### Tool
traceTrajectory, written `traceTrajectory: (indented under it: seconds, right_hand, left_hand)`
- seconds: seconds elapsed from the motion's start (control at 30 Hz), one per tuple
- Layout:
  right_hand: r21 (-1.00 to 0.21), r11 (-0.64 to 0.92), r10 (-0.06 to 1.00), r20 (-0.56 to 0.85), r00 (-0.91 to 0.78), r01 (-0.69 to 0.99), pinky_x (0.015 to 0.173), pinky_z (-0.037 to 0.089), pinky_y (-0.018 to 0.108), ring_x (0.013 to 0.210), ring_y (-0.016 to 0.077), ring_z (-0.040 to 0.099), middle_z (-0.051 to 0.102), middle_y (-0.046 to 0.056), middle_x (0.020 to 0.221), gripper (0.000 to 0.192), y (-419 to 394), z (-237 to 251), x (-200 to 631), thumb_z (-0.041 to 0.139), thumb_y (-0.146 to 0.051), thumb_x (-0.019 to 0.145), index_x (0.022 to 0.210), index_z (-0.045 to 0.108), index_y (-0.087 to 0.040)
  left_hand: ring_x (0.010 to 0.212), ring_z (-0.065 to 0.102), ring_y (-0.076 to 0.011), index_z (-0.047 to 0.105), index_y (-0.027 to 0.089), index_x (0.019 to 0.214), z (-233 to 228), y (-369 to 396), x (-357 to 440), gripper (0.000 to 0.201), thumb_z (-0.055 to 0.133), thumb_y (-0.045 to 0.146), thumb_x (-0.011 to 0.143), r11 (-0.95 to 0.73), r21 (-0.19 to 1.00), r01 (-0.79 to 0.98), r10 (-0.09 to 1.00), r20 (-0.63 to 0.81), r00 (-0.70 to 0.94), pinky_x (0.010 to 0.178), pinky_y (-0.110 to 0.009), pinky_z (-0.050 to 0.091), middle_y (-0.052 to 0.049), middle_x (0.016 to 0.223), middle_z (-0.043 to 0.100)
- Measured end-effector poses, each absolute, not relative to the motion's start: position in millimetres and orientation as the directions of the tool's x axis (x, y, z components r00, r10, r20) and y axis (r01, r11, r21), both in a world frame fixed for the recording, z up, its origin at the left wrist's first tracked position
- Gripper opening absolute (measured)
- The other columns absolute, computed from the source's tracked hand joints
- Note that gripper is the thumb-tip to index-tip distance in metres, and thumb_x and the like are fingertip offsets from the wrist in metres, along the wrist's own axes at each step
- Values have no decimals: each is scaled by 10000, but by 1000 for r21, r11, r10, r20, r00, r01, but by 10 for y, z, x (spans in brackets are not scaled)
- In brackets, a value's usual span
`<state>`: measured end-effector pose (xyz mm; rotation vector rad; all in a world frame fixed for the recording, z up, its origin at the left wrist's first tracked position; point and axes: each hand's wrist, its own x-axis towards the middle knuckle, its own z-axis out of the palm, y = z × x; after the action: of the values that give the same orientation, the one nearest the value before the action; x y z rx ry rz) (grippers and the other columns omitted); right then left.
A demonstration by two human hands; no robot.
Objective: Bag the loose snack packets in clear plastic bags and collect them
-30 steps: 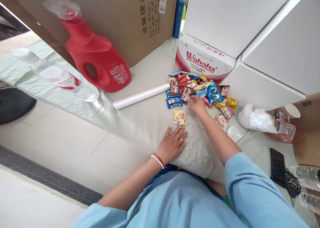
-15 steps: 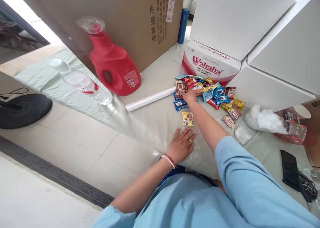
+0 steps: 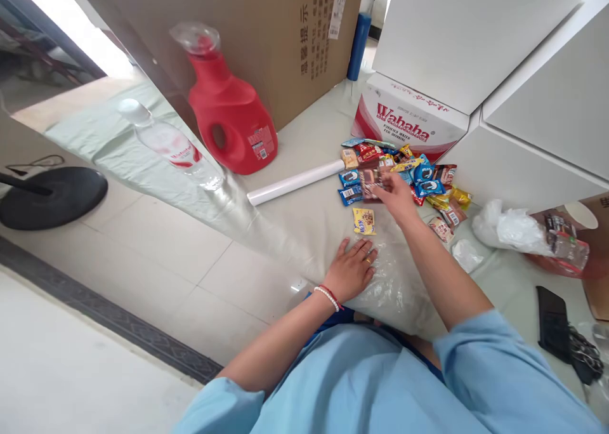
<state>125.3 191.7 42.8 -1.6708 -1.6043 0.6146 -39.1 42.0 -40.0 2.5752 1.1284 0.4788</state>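
Brown pkt (image 3: 370, 183) is gripped at its R end btwn thumb & fingers of R hand (image 3: 398, 196), held at front L part of snack pile (image 3: 425, 170); whether it's lifted fully clear can't be told. L hand (image 3: 351, 272) is laid open, palm down, fingers a bit spread, on covered table (image 3: 304, 221), nothing gripped. Yellow pkt (image 3: 364, 221) is set just beyond L fingertips, apart from pile. Two blue pkts, upper (image 3: 349, 177) & lower (image 3: 351, 196), are seen just L of brown pkt. White roll (image 3: 295, 183) is laid L of pile, w/ its far end near pile's edge. Red jug (image 3: 233, 123), its cap covered w/ clear plastic, & water btl (image 3: 174, 148) are stood farther L. Wahaha box (image 3: 404, 120) is placed right behind pile. On R side, white scrap (image 3: 466, 255), white plastic bag (image 3: 507, 228) & black phone (image 3: 552, 320) are left on table, well apart from L hand
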Motion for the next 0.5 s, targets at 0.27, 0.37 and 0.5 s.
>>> traceTrajectory:
  seconds: [0.27,0.37,0.5]
  right_hand:
    - [-183,447,890,189,-415,876,842,424,408,973,276,561,652,123,1088,130,107,186,2099,580,-218,944,1069,605,-194]
    - [-234,443,896,93,-434,865,873,427,419,1034,284,558,634,134,1232,230,-80,88,2126,632,-368,970,1133,616,-205]
    - [-342,388,917,56,-394,856,945,426,428,1176,303,547,571,143,1407,294,0,124,2136,667,-433,961,1157,615,-219]
  left_hand:
    - [1517,409,-243,512,201,1509,-395,429,-401,473,359,243,1063,-643,409,648,755,192,628,1284,-563,192,-105,1607,491]
    - [1517,414,-248,499,190,1518,-395,428,-402,479,349,233,1065,-651,385,654,750,191,634,1282,-556,200,-108,1615,478]
    - [1509,427,-257,506,202,1511,-397,420,-399,471,369,246,1063,-649,351,675,755,186,629,1273,-565,216,-106,1604,493]
